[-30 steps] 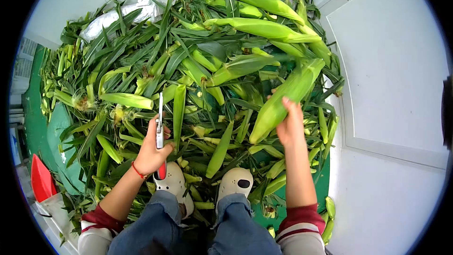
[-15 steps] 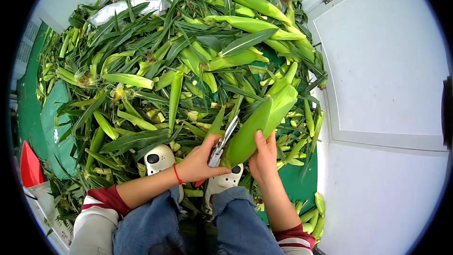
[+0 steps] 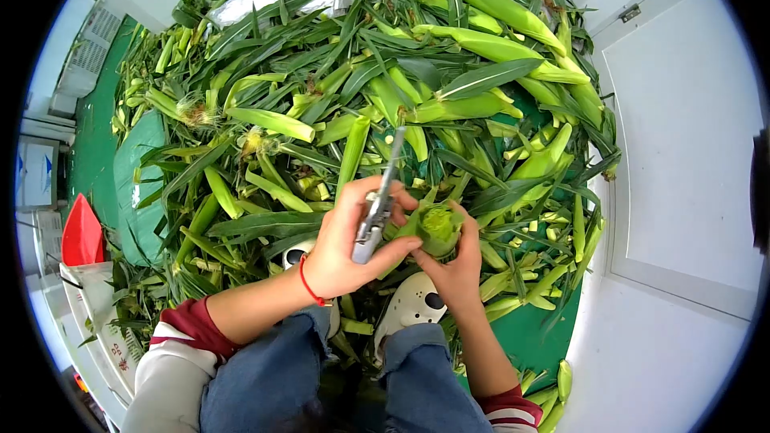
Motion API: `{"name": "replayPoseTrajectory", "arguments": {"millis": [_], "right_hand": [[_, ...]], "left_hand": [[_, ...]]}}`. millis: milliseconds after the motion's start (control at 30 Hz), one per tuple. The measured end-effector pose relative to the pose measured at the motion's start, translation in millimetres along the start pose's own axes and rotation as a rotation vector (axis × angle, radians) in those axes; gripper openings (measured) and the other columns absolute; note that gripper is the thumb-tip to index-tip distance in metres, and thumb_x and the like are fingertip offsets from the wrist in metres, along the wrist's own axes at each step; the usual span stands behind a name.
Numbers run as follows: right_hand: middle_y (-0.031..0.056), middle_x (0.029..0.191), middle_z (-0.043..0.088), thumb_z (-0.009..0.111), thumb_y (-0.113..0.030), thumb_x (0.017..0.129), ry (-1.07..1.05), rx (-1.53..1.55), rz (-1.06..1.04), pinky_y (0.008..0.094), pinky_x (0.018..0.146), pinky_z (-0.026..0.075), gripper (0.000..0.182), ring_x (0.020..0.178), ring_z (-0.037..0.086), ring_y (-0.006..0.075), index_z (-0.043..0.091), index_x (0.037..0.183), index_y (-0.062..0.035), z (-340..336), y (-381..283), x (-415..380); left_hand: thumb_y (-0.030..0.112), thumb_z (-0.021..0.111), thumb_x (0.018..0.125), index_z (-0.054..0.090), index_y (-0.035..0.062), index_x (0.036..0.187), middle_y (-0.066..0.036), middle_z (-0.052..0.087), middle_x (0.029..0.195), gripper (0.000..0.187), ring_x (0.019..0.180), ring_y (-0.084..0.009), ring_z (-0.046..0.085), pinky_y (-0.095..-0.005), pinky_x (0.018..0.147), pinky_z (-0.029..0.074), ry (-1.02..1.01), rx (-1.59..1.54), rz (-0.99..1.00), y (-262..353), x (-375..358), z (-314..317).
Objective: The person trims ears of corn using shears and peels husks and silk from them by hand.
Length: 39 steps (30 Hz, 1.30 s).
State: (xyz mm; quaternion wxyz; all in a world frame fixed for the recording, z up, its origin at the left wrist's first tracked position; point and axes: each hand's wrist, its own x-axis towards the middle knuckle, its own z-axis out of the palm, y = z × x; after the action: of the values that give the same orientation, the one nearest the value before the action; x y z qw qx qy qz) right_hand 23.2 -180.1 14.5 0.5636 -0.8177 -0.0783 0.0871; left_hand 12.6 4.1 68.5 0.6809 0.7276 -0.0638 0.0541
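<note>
My left hand (image 3: 353, 228) is closed around a silver-handled knife (image 3: 371, 232), its long thin blade pointing up and away from me. The thumb and fingers of that hand also touch the side of an ear of corn (image 3: 439, 226) in green husk. My right hand (image 3: 457, 265) grips this ear from the right, fingers wrapped round it. One end of the ear faces up at me, showing pale green folded layers; the rest of its length is hidden beneath. Both hands are above my white shoes (image 3: 411, 305).
A large heap of corn leaves, husks and cut stalk pieces (image 3: 273, 124) spreads ahead over a green floor (image 3: 529, 337). Whole ears (image 3: 513, 12) lie at its far right. More ears (image 3: 553, 401) lie near my right arm. A white door (image 3: 682, 136) bounds the right side.
The ear of corn has swung from lying slanted, side on, to end on with its layered end toward me. My left hand and the knife have risen slightly. The view has shifted left.
</note>
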Motion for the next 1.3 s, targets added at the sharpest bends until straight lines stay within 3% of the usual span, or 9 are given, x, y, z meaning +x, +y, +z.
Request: {"name": "replayPoseTrajectory", "arguments": {"millis": [233, 367, 567, 733, 833, 967, 1067, 1233, 1300], "right_hand": [[0.0153, 0.109, 0.047, 0.078, -0.011, 0.063, 0.103, -0.202, -0.104, 0.0381, 0.088, 0.041, 0.065, 0.102, 0.048, 0.0315, 0.045, 0.118, -0.0021, 7.4, -3.8, -13.9], [0.0159, 0.108, 0.046, 0.078, -0.01, 0.062, 0.125, -0.287, -0.085, 0.0381, 0.089, 0.039, 0.065, 0.102, 0.047, 0.0315, 0.045, 0.117, -0.001, 15.8, -3.4, -11.6], [0.0143, 0.109, 0.047, 0.078, -0.011, 0.063, 0.081, -0.28, -0.044, 0.0368, 0.09, 0.039, 0.07, 0.103, 0.048, 0.0285, 0.039, 0.12, -0.0016, 26.4, 8.6, -10.5], [0.0108, 0.12, 0.045, 0.079, -0.009, 0.065, -0.13, 0.416, 0.296, 0.035, 0.094, 0.04, 0.079, 0.111, 0.048, 0.0222, 0.03, 0.128, -0.0045, 32.9, 10.5, -6.4], [0.0012, 0.114, 0.05, 0.077, 0.001, 0.064, -0.224, 0.936, 0.425, 0.0312, 0.092, 0.044, 0.065, 0.106, 0.052, 0.0145, 0.043, 0.119, -0.0108, 43.1, 19.8, -9.5], [-0.0007, 0.11, 0.05, 0.076, 0.002, 0.064, -0.333, 1.094, 0.465, 0.0309, 0.086, 0.048, 0.065, 0.103, 0.053, 0.0138, 0.045, 0.119, -0.0118, 43.3, 21.6, -10.3], [0.0029, 0.122, 0.049, 0.078, -0.004, 0.066, -0.356, 0.993, 0.516, 0.0329, 0.095, 0.04, 0.077, 0.113, 0.049, 0.0158, 0.035, 0.129, -0.0084, 37.5, 27.2, -8.0], [0.014, 0.117, 0.052, 0.077, -0.013, 0.064, -0.342, -0.061, 0.282, 0.0358, 0.092, 0.041, 0.075, 0.111, 0.052, 0.0273, 0.038, 0.127, -0.0039, -40.8, -16.2, -11.3], [0.014, 0.112, 0.052, 0.076, -0.01, 0.06, -0.352, -0.579, 0.206, 0.0386, 0.089, 0.042, 0.068, 0.104, 0.053, 0.0318, 0.044, 0.12, -0.006, -80.7, -9.1, -44.8]], "left_hand": [[0.004, 0.066, 0.071, 0.046, 0.0066, 0.116, -0.011, 0.059, 0.083, 0.049, 0.068, -0.0248, 0.062, -0.0312, 0.062, 0.049, 0.034, 0.355, -0.002, 16.6, 16.5, 5.1], [0.005, 0.062, 0.071, 0.044, 0.0073, 0.109, -0.01, 0.057, 0.074, 0.041, 0.064, -0.0216, 0.059, -0.0319, 0.062, 0.048, 0.029, 0.334, -0.264, 10.4, 29.5, -3.7], [0.001, 0.06, 0.072, 0.048, 0.0112, 0.109, -0.004, 0.056, 0.08, 0.04, 0.066, -0.0136, 0.054, -0.0274, 0.059, 0.046, 0.124, -0.206, -0.574, -21.4, 35.7, -6.2], [-0.005, 0.055, 0.072, 0.048, 0.0131, 0.114, -0.004, 0.056, 0.087, 0.047, 0.067, -0.0138, 0.054, -0.0284, 0.058, 0.049, 0.231, -0.685, -0.87, -11.6, 39.6, -5.2], [-0.009, 0.051, 0.071, 0.046, 0.0117, 0.118, -0.006, 0.056, 0.087, 0.051, 0.069, -0.0153, 0.056, -0.03, 0.061, 0.051, 0.194, -0.833, -0.846, -2.0, 34.4, -2.5], [-0.01, 0.051, 0.072, 0.043, 0.0104, 0.121, -0.008, 0.058, 0.09, 0.054, 0.074, -0.0169, 0.059, -0.03, 0.063, 0.051, 0.141, -0.966, -0.747, -0.7, 28.0, -2.2], [-0.009, 0.053, 0.073, 0.042, 0.0106, 0.124, -0.009, 0.058, 0.094, 0.055, 0.075, -0.0183, 0.06, -0.0301, 0.064, 0.051, 0.186, -0.908, -0.754, 5.0, 25.1, -2.1], [-0.008, 0.054, 0.077, 0.034, 0.0089, 0.132, -0.013, 0.051, 0.124, 0.061, 0.115, -0.0218, 0.05, -0.0331, 0.091, 0.043, -0.154, -0.656, -0.677, 0.8, 19.7, -15.2], [-0.004, 0.055, 0.079, 0.035, 0.0073, 0.13, -0.012, 0.052, 0.12, 0.056, 0.111, -0.0177, 0.052, -0.0308, 0.088, 0.043, -0.334, -0.45, -0.701, -13.8, 6.0, -18.8]]}}
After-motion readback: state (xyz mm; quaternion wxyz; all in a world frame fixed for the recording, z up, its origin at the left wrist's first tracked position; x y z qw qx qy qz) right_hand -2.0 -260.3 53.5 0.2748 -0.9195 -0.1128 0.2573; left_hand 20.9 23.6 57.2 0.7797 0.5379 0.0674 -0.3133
